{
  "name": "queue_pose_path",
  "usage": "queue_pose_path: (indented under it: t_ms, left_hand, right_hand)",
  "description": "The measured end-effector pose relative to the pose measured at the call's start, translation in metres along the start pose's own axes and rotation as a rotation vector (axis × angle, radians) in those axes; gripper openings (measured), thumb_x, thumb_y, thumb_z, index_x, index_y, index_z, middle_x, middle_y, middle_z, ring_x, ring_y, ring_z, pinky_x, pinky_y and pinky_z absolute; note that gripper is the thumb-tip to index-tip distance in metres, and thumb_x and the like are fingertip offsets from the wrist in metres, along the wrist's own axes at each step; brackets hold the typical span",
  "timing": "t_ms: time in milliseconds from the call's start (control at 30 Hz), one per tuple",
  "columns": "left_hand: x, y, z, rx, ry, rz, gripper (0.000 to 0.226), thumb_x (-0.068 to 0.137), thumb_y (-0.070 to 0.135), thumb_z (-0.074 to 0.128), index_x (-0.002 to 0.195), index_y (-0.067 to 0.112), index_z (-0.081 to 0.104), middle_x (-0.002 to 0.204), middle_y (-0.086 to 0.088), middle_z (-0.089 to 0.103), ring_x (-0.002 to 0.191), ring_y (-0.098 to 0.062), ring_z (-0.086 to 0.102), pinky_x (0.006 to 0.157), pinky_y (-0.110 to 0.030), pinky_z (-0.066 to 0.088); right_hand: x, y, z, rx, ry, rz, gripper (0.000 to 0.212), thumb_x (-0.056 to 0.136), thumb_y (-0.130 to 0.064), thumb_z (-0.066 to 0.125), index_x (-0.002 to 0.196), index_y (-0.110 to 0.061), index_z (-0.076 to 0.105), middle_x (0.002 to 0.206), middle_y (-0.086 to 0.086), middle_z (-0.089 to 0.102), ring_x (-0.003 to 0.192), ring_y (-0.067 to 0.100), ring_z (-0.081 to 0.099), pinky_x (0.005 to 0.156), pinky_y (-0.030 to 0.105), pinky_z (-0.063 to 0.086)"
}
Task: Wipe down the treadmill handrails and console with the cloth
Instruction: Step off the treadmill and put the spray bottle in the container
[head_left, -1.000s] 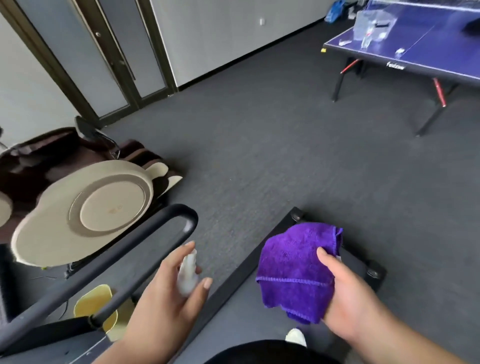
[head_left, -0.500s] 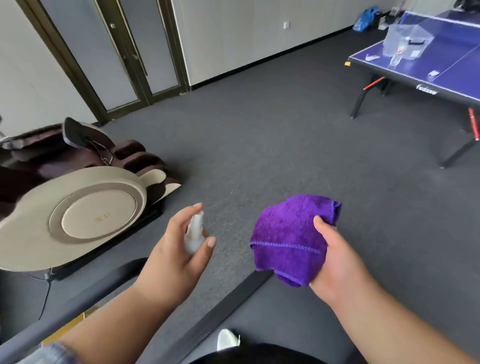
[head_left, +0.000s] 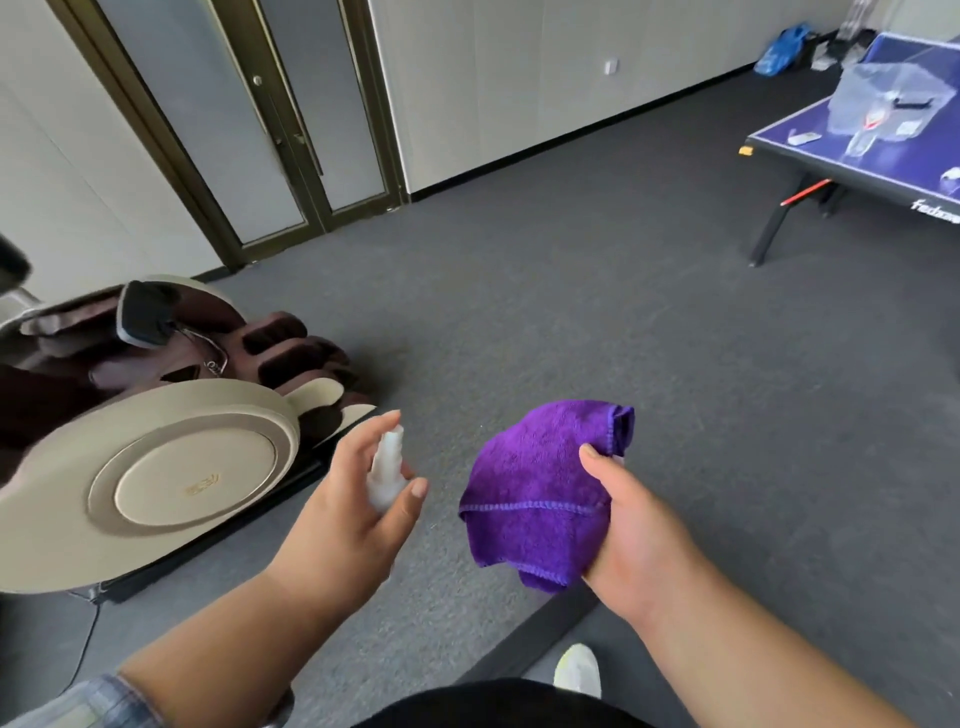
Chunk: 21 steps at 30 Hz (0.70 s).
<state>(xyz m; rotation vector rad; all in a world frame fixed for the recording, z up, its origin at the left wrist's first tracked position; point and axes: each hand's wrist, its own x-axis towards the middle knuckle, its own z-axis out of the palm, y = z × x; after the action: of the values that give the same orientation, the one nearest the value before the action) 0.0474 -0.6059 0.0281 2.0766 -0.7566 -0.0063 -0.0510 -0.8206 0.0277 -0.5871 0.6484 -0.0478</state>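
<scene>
Cloth (head_left: 540, 499): purple, folded, gripped in right hand (head_left: 631, 525), thumb on top.
Spray bottle (head_left: 385, 475): small, clear, clasped in left hand (head_left: 345, 514) just left of cloth, nozzle toward it.
Progress: cloth being prepared; handrails and console out of view, wiping apparently not begun.
Pose: forearms extended, converging.

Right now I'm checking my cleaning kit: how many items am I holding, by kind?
Purple cloth, in right hand: 1
Small clear spray bottle, in left hand: 1
Total: 2
</scene>
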Motion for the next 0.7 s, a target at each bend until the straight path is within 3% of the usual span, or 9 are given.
queue_pose_path:
  t_ms: [67, 200, 367, 533, 700]
  left_hand:
    - [0.016, -0.008, 0.007, -0.010, 0.059, -0.061, 0.057, 0.083, 0.039, 0.060, 0.120, 0.067, 0.028, 0.091, 0.012, 0.060, 0.071, -0.017, 0.060, 0.061, -0.015, 0.048]
    - [0.038, -0.033, 0.015, -0.011, 0.253, -0.125, 0.052, 0.087, 0.045, 0.061, 0.129, 0.054, 0.031, 0.091, 0.007, 0.059, 0.073, -0.020, 0.061, 0.069, -0.043, 0.054]
    - [0.064, -0.041, 0.006, 0.050, 0.333, -0.184, 0.056, 0.085, 0.033, 0.061, 0.125, 0.059, 0.031, 0.091, 0.012, 0.059, 0.078, -0.016, 0.061, 0.072, -0.031, 0.050]
    - [0.102, -0.069, -0.030, 0.051, 0.515, -0.246, 0.045, 0.090, 0.048, 0.059, 0.125, 0.060, 0.032, 0.092, -0.002, 0.062, 0.080, -0.025, 0.066, 0.074, -0.052, 0.054]
    - [0.143, -0.145, -0.049, 0.031, 0.623, -0.259, 0.043, 0.091, 0.046, 0.055, 0.123, 0.062, 0.032, 0.081, -0.006, 0.064, 0.070, -0.024, 0.066, 0.070, -0.052, 0.055]
  right_hand:
    - [0.028, -0.018, 0.005, -0.026, -0.030, 0.053, 0.031, 0.098, -0.027, 0.055, 0.127, -0.019, 0.064, 0.118, 0.008, 0.073, 0.107, 0.028, 0.070, 0.095, 0.050, 0.051]
    - [0.086, -0.050, 0.030, -0.141, -0.136, 0.161, 0.026, 0.098, -0.023, 0.055, 0.122, -0.021, 0.064, 0.114, 0.006, 0.074, 0.104, 0.027, 0.071, 0.094, 0.050, 0.051]
    - [0.131, -0.059, 0.077, -0.255, -0.226, 0.254, 0.032, 0.097, -0.023, 0.055, 0.128, -0.016, 0.063, 0.117, 0.009, 0.073, 0.108, 0.028, 0.069, 0.090, 0.046, 0.053]
    - [0.168, -0.062, 0.123, -0.380, -0.282, 0.270, 0.028, 0.098, -0.025, 0.054, 0.121, -0.015, 0.067, 0.111, 0.010, 0.075, 0.100, 0.027, 0.072, 0.083, 0.044, 0.053]
    - [0.231, -0.039, 0.173, -0.442, -0.320, 0.230, 0.027, 0.097, -0.024, 0.057, 0.119, -0.012, 0.067, 0.109, 0.013, 0.075, 0.102, 0.031, 0.071, 0.090, 0.048, 0.053]
